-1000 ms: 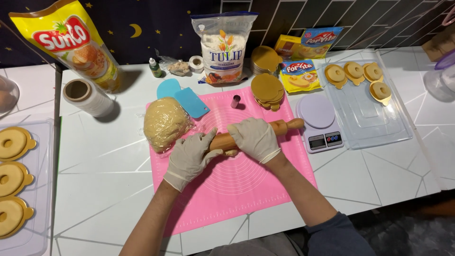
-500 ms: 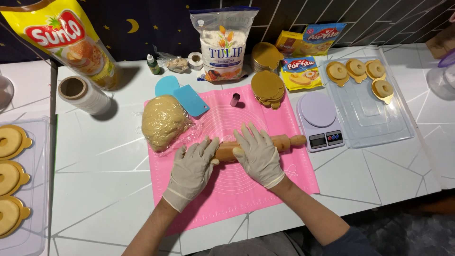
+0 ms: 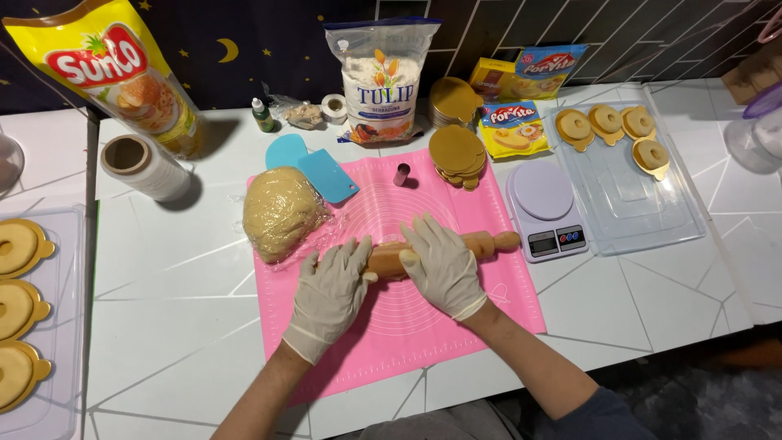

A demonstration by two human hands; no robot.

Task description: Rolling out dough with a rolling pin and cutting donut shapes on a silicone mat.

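Both my gloved hands rest on a wooden rolling pin that lies across a pink silicone mat. My left hand covers the pin's left end, its fingers spread over it. My right hand presses on the pin's middle with its fingers stretched forward. Any dough under the pin is hidden by my hands. A big lump of pale dough on clear film sits at the mat's far left corner, just beyond my left hand.
On the mat's far edge lie blue scrapers, a small round cutter and stacked gold boards. A kitchen scale and a clear tray of ring pastries stand right. Flour bag, oil pouch, wrap roll behind; another pastry tray left.
The pin has rolled toward me on the mat. My hands went from a curled grip to flat palms with the fingers spread over it.
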